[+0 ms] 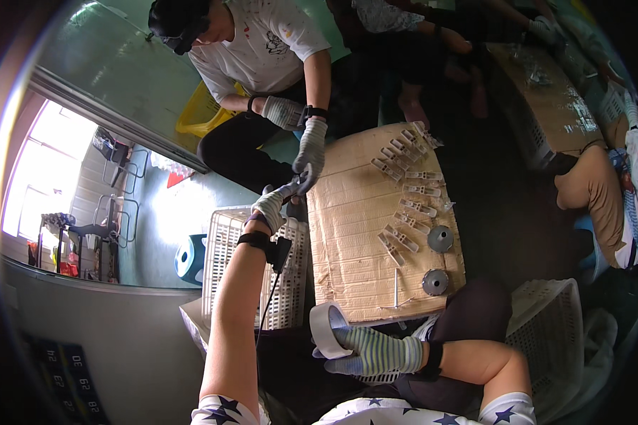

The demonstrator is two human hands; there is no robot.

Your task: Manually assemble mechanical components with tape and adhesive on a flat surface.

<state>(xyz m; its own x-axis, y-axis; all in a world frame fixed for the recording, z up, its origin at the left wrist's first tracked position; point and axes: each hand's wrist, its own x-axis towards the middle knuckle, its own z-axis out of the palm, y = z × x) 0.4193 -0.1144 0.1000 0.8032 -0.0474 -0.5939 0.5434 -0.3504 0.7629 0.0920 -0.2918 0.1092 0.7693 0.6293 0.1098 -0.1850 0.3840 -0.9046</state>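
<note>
In the right hand point(376, 352), a grey ring point(322, 333) was gripped, and it was kept just beyond the near edge of the cardboard point(354, 234). The longer side of its outline ran from far to near, with the near end slanted slightly to the right, and its opening was turned toward the right hand. The ring was placed at the finger end of the grip, to the left of the palm. Part of the glove was seen within the opening, and other fingers were seen bent at the near edge. The ring was smooth and broad-walled, while the glove was knitted with blue and yellowish stripes.

By the left hand point(271, 207), the gloved fingers of a co-worker's hand point(309, 159) were met beyond the white crate point(210, 276). The left fingers were bent, but whether something was pinched there could not be told.

On the creased brown cardboard, clear plastic clips point(418, 207) were laid in a curve: the far ones were slanted side by side, the middle ones lay nearly crosswise, and the nearest were pointed more toward the wearer. Beside them, two round grey discs point(440, 239) and a thin white stick point(395, 287), directed from far to near, were seen.
</note>
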